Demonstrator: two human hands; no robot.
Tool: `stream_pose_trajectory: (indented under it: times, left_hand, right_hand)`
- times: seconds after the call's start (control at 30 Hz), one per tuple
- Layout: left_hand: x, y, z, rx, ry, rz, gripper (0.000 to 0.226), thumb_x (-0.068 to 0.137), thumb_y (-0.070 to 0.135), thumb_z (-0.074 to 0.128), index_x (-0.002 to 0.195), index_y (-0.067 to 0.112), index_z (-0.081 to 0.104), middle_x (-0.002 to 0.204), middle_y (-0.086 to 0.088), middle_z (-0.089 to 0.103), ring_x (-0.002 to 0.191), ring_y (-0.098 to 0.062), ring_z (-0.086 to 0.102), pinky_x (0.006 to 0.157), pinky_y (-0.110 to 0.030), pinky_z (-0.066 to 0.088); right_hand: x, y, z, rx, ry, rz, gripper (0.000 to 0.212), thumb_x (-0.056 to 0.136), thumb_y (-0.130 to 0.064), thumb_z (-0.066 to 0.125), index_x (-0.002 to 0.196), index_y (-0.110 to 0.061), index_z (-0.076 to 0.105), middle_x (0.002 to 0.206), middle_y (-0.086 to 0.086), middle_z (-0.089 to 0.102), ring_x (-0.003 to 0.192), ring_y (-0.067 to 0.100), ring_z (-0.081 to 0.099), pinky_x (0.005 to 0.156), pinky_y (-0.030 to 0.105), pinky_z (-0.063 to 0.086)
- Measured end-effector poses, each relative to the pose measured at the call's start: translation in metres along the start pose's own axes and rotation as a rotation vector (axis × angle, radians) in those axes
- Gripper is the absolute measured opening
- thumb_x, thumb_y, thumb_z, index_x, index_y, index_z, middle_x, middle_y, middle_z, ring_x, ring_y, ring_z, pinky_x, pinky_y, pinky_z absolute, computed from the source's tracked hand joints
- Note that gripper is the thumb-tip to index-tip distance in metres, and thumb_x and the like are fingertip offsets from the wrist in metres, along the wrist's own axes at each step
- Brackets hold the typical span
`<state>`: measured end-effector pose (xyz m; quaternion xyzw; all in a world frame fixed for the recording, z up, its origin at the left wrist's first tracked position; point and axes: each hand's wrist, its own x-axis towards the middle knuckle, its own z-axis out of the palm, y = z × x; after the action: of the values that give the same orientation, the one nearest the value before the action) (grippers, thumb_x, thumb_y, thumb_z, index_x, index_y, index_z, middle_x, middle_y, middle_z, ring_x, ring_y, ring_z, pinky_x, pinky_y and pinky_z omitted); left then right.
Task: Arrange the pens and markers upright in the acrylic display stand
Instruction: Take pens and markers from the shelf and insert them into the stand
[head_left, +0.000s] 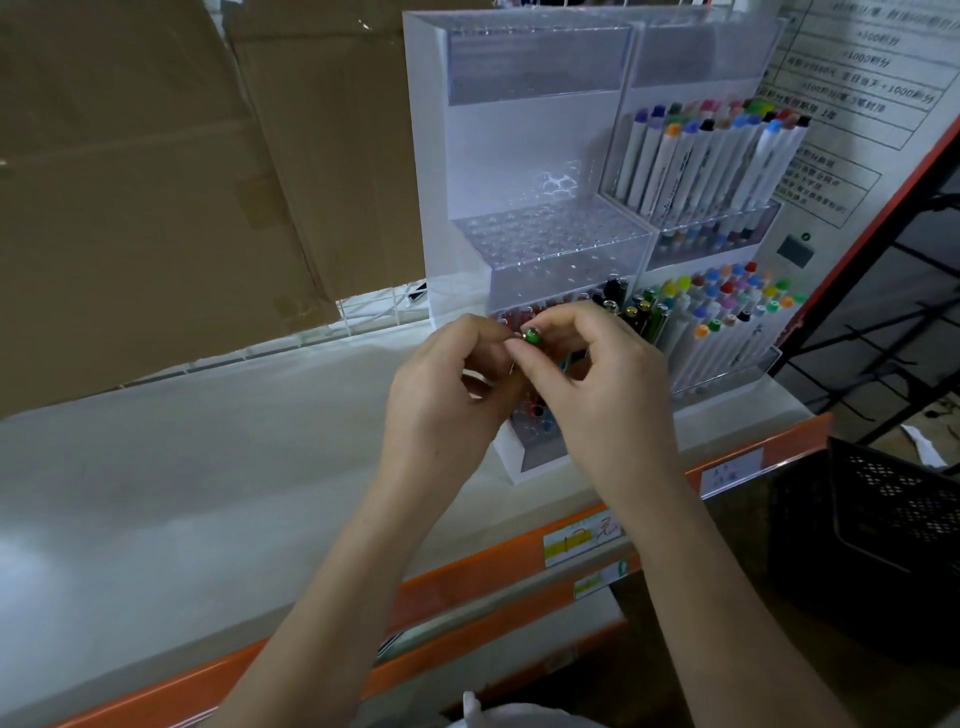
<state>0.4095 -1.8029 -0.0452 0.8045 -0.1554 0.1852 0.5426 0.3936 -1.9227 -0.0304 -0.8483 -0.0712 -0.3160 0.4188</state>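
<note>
Two hands up close in front of the clear stand (519, 156), fingertips nearly touching. Left hand (447, 395) curled, thumb and fingers pinching a small green-topped pen (532, 335) near its top. Right hand (597, 384) curled too, pinching the same pen from the other side. Pen held right above the lowest row of the stand, at the front edge of the white shelf (208, 467). Rest of the pen hidden behind the fingers.

Red-topped pens (530, 410) standing in holes of that lowest row, partly hidden by the hands. Dark and green pens (636, 312) standing just beside, to the right. Many white markers with bright caps (727, 306) standing upright in the lower right part of the stand. More white markers (711, 156) standing upright in the upper right part. Bare holes in the middle step (545, 234) on the left side.

Brown cardboard (182, 156) leaning at the back left of the shelf. Orange rail (493, 571) along the shelf's front edge, with price tags (582, 540) on it. Black basket (893, 504) low on the right. Printed sign (857, 78) at the top right.
</note>
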Motion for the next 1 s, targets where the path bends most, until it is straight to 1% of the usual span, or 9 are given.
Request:
stream_pose_trajectory:
  times: [0.1, 0.17, 0.27, 0.33, 0.43, 0.67, 0.77, 0.87, 1.0]
  left_hand:
    - [0.001, -0.005, -0.002, 0.030, -0.036, 0.053, 0.024, 0.078, 0.009, 0.074, 0.077, 0.027, 0.058, 0.079, 0.002, 0.064, 0.070, -0.006, 0.058, 0.059, -0.008, 0.042]
    - [-0.002, -0.016, -0.004, 0.094, -0.053, 0.080, 0.011, 0.081, 0.012, 0.071, 0.080, 0.019, 0.063, 0.084, 0.001, 0.066, 0.071, -0.008, 0.058, 0.061, -0.011, 0.045]
    - [-0.006, -0.037, -0.004, 0.255, -0.083, 0.030, 0.003, 0.085, 0.016, 0.067, 0.087, 0.017, 0.067, 0.086, 0.004, 0.064, 0.071, -0.007, 0.057, 0.066, -0.022, 0.049]
    - [-0.008, -0.049, -0.003, 0.417, -0.150, -0.031, 0.010, 0.089, 0.024, 0.060, 0.095, 0.021, 0.067, 0.091, 0.006, 0.063, 0.080, -0.010, 0.058, 0.070, -0.029, 0.049]
    - [-0.011, -0.061, -0.002, 0.594, -0.221, -0.057, 0.020, 0.092, 0.032, 0.054, 0.105, 0.024, 0.067, 0.101, 0.006, 0.064, 0.096, -0.015, 0.058, 0.069, -0.026, 0.040]
    - [-0.013, -0.070, 0.004, 0.631, -0.271, -0.085, 0.023, 0.094, 0.034, 0.050, 0.109, 0.024, 0.066, 0.106, 0.006, 0.064, 0.100, -0.014, 0.056, 0.073, -0.026, 0.041]
    - [-0.013, -0.071, 0.005, 0.627, -0.282, -0.092, 0.023, 0.094, 0.033, 0.050, 0.108, 0.024, 0.066, 0.104, 0.006, 0.063, 0.099, -0.014, 0.056, 0.072, -0.027, 0.041]
    - [-0.012, -0.071, 0.005, 0.630, -0.291, -0.097, 0.023, 0.094, 0.033, 0.050, 0.108, 0.024, 0.066, 0.104, 0.007, 0.063, 0.099, -0.013, 0.056, 0.071, -0.025, 0.039]
    - [-0.012, -0.072, 0.004, 0.633, -0.286, -0.095, 0.022, 0.094, 0.033, 0.050, 0.106, 0.024, 0.066, 0.102, 0.008, 0.064, 0.097, -0.013, 0.057, 0.070, -0.023, 0.037]
  right_hand:
    - [0.008, 0.002, -0.015, 0.027, -0.002, 0.036, 0.015, 0.084, -0.020, 0.069, 0.097, -0.012, 0.067, 0.086, -0.007, 0.065, 0.079, 0.002, 0.060, 0.073, 0.011, 0.048]
    - [0.013, 0.005, -0.024, 0.015, 0.005, 0.041, 0.019, 0.085, -0.019, 0.067, 0.104, -0.013, 0.067, 0.089, -0.009, 0.064, 0.082, -0.002, 0.060, 0.076, 0.009, 0.048]
    - [0.017, 0.011, -0.029, 0.027, -0.003, 0.054, 0.024, 0.087, -0.017, 0.064, 0.110, -0.012, 0.066, 0.095, -0.007, 0.065, 0.086, 0.002, 0.062, 0.080, 0.011, 0.050]
    - [0.016, 0.015, -0.028, 0.028, -0.012, 0.055, 0.025, 0.087, -0.016, 0.064, 0.112, -0.012, 0.065, 0.096, -0.006, 0.065, 0.089, 0.003, 0.062, 0.081, 0.014, 0.051]
    - [0.014, 0.021, -0.024, 0.027, -0.028, 0.052, 0.026, 0.088, -0.015, 0.063, 0.113, -0.014, 0.065, 0.098, -0.008, 0.065, 0.090, 0.003, 0.063, 0.082, 0.015, 0.052]
    - [0.010, 0.028, -0.016, -0.022, -0.071, 0.007, 0.023, 0.087, -0.011, 0.064, 0.110, -0.011, 0.063, 0.093, -0.015, 0.058, 0.095, -0.001, 0.057, 0.081, 0.010, 0.049]
    - [0.008, 0.032, -0.013, -0.081, -0.094, -0.010, 0.020, 0.086, -0.010, 0.065, 0.106, -0.009, 0.064, 0.094, -0.010, 0.063, 0.094, -0.001, 0.057, 0.081, 0.009, 0.047]
    - [0.006, 0.034, -0.010, -0.168, -0.100, -0.072, 0.020, 0.084, -0.007, 0.067, 0.104, -0.007, 0.067, 0.095, 0.000, 0.070, 0.086, 0.004, 0.063, 0.076, 0.013, 0.051]
    - [0.005, 0.034, -0.009, -0.234, -0.079, -0.132, 0.018, 0.080, -0.004, 0.070, 0.098, -0.003, 0.068, 0.091, 0.005, 0.072, 0.078, 0.014, 0.068, 0.069, 0.024, 0.055]
